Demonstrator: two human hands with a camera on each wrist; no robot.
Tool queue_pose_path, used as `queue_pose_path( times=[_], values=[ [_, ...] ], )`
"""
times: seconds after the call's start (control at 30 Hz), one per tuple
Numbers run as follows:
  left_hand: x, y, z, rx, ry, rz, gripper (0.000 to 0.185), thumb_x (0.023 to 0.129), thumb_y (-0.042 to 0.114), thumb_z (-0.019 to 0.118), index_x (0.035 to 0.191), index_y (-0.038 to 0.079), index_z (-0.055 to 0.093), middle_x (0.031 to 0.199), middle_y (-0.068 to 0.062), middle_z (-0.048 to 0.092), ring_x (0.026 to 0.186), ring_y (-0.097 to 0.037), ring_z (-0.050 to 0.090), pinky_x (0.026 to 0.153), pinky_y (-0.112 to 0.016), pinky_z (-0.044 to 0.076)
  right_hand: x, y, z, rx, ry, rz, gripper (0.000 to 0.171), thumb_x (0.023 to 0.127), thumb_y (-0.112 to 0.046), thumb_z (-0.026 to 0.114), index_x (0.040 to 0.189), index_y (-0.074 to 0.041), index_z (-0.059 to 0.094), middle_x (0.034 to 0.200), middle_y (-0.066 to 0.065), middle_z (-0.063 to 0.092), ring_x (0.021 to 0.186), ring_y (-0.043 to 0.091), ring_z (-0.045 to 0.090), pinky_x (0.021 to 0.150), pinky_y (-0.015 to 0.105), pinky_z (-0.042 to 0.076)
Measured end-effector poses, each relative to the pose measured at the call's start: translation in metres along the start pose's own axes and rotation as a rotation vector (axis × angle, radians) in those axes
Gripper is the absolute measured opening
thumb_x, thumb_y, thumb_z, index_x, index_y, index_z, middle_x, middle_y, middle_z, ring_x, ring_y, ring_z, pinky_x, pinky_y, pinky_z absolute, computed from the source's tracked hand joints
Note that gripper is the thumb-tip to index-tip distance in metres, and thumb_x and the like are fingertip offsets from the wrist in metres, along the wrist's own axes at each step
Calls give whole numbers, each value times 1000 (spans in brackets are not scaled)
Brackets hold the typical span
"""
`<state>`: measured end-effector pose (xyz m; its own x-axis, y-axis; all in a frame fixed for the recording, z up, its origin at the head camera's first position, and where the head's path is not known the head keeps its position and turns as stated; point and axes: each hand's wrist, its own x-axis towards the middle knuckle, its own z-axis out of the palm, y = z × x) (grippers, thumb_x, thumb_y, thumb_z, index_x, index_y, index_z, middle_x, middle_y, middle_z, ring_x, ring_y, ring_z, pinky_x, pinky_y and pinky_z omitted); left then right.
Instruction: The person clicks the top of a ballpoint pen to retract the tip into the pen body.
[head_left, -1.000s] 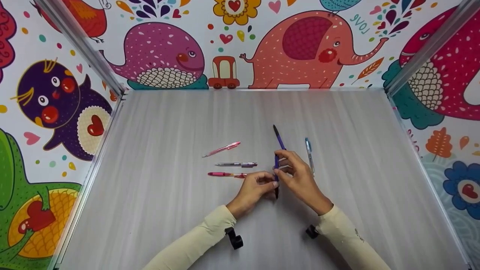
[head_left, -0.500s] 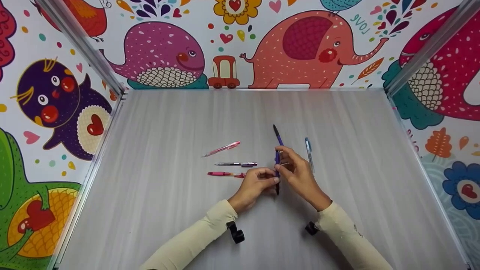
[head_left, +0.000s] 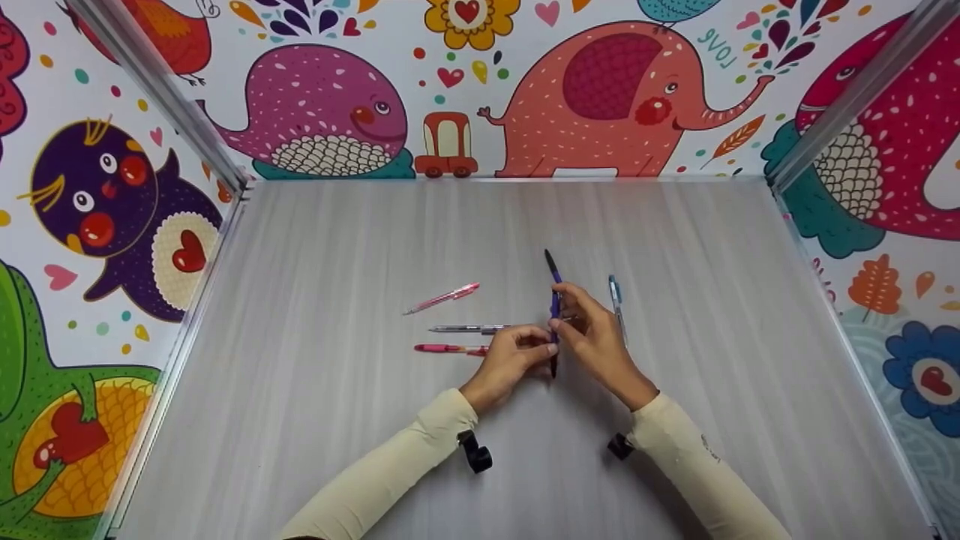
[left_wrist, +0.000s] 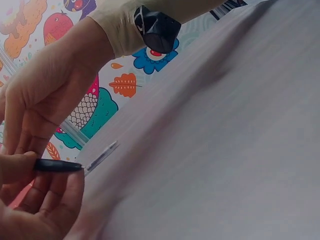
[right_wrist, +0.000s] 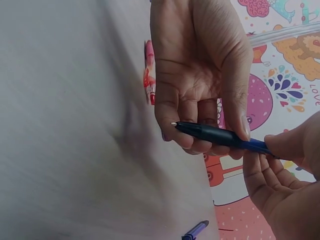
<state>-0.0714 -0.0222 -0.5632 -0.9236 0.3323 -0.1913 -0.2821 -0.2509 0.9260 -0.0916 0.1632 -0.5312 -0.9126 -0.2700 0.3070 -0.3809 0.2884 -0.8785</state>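
Nearest to me are my two cream sleeves, each with a small black camera mount at the wrist, coming up from the six o'clock edge of the grey table. Just past them my hands meet near the middle of the table. My left hand pinches the dark tip end of a blue pen between thumb and curled fingers; in the right wrist view the pen's point sticks out just past my left fingertips. My right hand grips the same pen further up its barrel, fingers folded around it. The pen is held off the table and runs from about six o'clock to twelve o'clock, its black far end poking out beyond my right hand.

At nine o'clock from my left hand lie three more pens, all flat on the table. The closest is a pink and red pen, its end touching or hidden behind my left hand. Just beyond it lies a clear pen with a dark end, and further out a pale pink pen, slanted. At about one o'clock from my right hand, just beside it, a light blue pen lies pointing away from me.

Furthest off, the walls are covered in bright cartoon animals.
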Motion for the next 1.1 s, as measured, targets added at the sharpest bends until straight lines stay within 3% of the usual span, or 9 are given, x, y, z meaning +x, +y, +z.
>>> queue_pose_path(
  times=[0.37,0.6,1.1],
  values=[
    [6,-2,-3,62,42,30,15,99,-1,78,112,-7,77,101,-5,77,90,-16,74,77,-34,66,5,4,4,11,26,9,56,98,12,75,149,-6,63,103,16,74,86,28,69,70,25,50],
    [10,0,-3,78,45,57,14,100,0,79,111,-7,77,104,-8,77,91,-16,74,79,-34,65,9,7,1,19,6,-7,55,102,8,73,152,-11,62,107,11,71,93,24,70,76,25,52],
    [5,0,-3,71,63,18,16,101,1,77,116,-5,77,106,-7,76,93,-18,75,81,-37,66,9,7,4,-5,-1,14,56,100,11,73,151,-7,62,110,20,72,97,28,73,80,29,55]
  ],
)
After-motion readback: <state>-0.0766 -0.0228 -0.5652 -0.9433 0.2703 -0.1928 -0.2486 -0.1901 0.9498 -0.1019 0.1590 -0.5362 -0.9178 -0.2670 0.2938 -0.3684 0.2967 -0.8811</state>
